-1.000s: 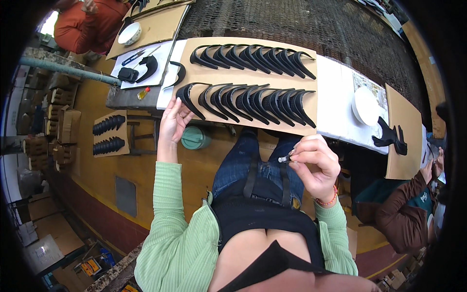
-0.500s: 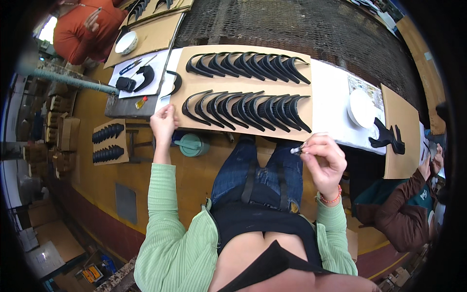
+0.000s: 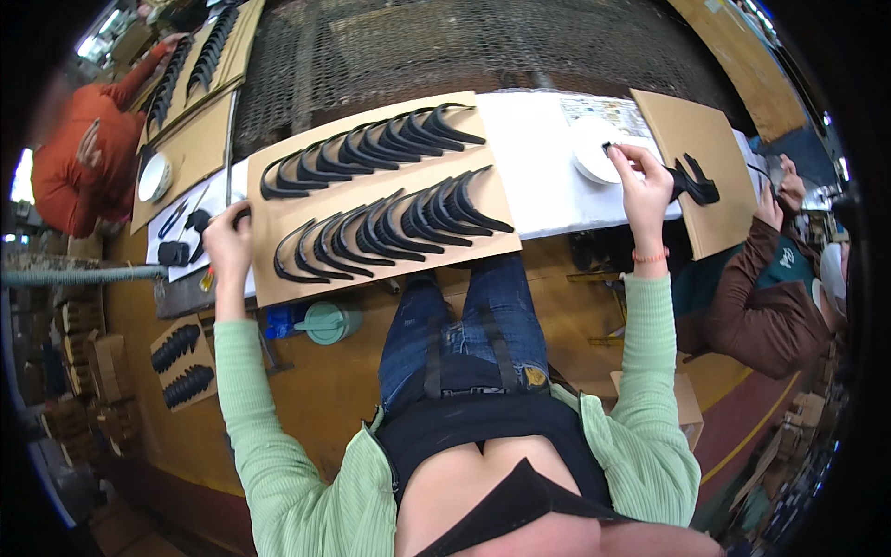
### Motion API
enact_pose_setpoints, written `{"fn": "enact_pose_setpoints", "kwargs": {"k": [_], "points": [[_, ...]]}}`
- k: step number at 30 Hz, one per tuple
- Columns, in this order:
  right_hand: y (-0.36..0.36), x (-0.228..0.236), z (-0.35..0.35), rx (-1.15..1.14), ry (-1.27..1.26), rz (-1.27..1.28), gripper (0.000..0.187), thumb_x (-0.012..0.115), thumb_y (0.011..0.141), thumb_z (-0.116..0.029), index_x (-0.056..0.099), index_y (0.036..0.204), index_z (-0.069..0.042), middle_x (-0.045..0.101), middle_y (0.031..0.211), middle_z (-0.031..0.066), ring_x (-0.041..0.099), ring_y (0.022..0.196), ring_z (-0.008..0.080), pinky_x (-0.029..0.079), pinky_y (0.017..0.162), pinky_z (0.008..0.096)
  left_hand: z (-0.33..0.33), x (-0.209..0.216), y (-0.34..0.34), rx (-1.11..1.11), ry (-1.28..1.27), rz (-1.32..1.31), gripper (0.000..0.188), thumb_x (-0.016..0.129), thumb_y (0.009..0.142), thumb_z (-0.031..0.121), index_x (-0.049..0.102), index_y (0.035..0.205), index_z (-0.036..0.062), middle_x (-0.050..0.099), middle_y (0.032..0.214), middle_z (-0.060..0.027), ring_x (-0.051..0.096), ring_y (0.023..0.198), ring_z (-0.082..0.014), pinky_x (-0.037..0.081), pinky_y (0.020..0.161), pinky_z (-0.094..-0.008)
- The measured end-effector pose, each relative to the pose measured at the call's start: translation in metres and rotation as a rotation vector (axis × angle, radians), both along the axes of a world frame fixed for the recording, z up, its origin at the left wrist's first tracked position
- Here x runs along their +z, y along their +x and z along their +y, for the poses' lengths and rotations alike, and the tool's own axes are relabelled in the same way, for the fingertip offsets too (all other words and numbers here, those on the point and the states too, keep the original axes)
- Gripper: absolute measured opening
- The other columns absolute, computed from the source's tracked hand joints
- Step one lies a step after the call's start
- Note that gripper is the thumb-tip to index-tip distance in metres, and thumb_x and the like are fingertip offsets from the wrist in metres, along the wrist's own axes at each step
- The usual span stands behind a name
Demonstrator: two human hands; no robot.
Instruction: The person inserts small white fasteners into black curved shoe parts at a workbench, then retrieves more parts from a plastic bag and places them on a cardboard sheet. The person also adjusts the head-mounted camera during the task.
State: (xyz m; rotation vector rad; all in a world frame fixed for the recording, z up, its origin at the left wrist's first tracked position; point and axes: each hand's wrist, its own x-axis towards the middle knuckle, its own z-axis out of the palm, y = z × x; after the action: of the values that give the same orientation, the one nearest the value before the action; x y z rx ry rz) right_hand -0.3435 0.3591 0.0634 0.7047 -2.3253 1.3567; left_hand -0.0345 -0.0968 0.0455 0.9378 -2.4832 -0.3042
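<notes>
My left hand (image 3: 229,243) is closed at the left edge of the cardboard sheet (image 3: 263,243), on a curved black part (image 3: 243,216) that it mostly hides. Over the white bowl (image 3: 590,148), my right hand (image 3: 644,181) pinches a small black piece (image 3: 608,146) between thumb and fingertips; its kind is too small to make out. On the sheet lie an upper row of curved black parts (image 3: 367,148) and a lower row (image 3: 390,227), several in each, overlapping like fans.
Tools (image 3: 173,218) and a black block (image 3: 174,253) lie on white paper at left. Black parts (image 3: 694,181) rest on a right-hand cardboard sheet (image 3: 701,121). A teal bucket (image 3: 332,323) stands below the table. Co-workers in orange (image 3: 88,167) and brown (image 3: 766,311) flank me.
My right hand has moved away from my body to above the white bowl, still pinching something small. My left hand now covers the curved black part by the sheet. The whole view has turned.
</notes>
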Motion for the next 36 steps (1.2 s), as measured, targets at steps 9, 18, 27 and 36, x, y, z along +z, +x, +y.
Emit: {"fn": "enact_pose_setpoints", "kwargs": {"k": [9, 18, 27, 36], "points": [[-0.059, -0.026, 0.009, -0.026, 0.689, -0.046, 0.009, 0.069, 0.075, -0.018, 0.072, 0.076, -0.01, 0.067, 0.072, 0.0065, 0.059, 0.086, 0.0233, 0.035, 0.083, 0.0399, 0.085, 0.083, 0.04, -0.157, 0.71, 0.735, 0.057, 0.058, 0.084, -0.007, 0.032, 0.135, -0.0028, 0.056, 0.112, -0.013, 0.06, 0.098, -0.017, 0.055, 0.081, -0.0293], [-0.055, -0.026, -0.002, -0.048, 0.846, 0.011, 0.006, 0.068, 0.073, -0.015, 0.072, 0.073, -0.011, 0.066, 0.081, 0.0052, 0.055, 0.092, 0.0235, 0.032, 0.083, 0.0412, 0.152, 0.069, 0.05, -0.299, 1.294, 0.86, 0.044, 0.06, 0.08, -0.009, 0.05, 0.123, -0.0044, 0.058, 0.116, -0.0129, 0.059, 0.104, -0.0192, 0.049, 0.091, -0.032], [-0.066, -0.033, 0.014, -0.14, 0.466, -0.041, 0.007, 0.07, 0.071, -0.017, 0.073, 0.075, -0.011, 0.065, 0.088, 0.0073, 0.059, 0.093, 0.0256, 0.039, 0.083, 0.0423, 0.192, 0.076, 0.035, -0.294, 1.369, 0.758, 0.052, 0.061, 0.074, -0.011, 0.049, 0.124, -0.0086, 0.062, 0.107, -0.0136, 0.062, 0.093, -0.0166, 0.053, 0.081, -0.0298], [0.046, 0.021, -0.02, 0.306, -0.592, -0.417, 0.012, 0.067, 0.082, -0.004, 0.067, 0.094, -0.001, 0.06, 0.104, 0.01, 0.056, 0.093, 0.0137, 0.043, 0.084, 0.0268, 0.227, 0.087, -0.002, -0.557, 1.696, 0.599, 0.077, 0.066, 0.069, -0.01, 0.032, 0.139, -0.0047, 0.054, 0.114, -0.0109, 0.058, 0.093, -0.0131, 0.053, 0.076, -0.0254]]}}
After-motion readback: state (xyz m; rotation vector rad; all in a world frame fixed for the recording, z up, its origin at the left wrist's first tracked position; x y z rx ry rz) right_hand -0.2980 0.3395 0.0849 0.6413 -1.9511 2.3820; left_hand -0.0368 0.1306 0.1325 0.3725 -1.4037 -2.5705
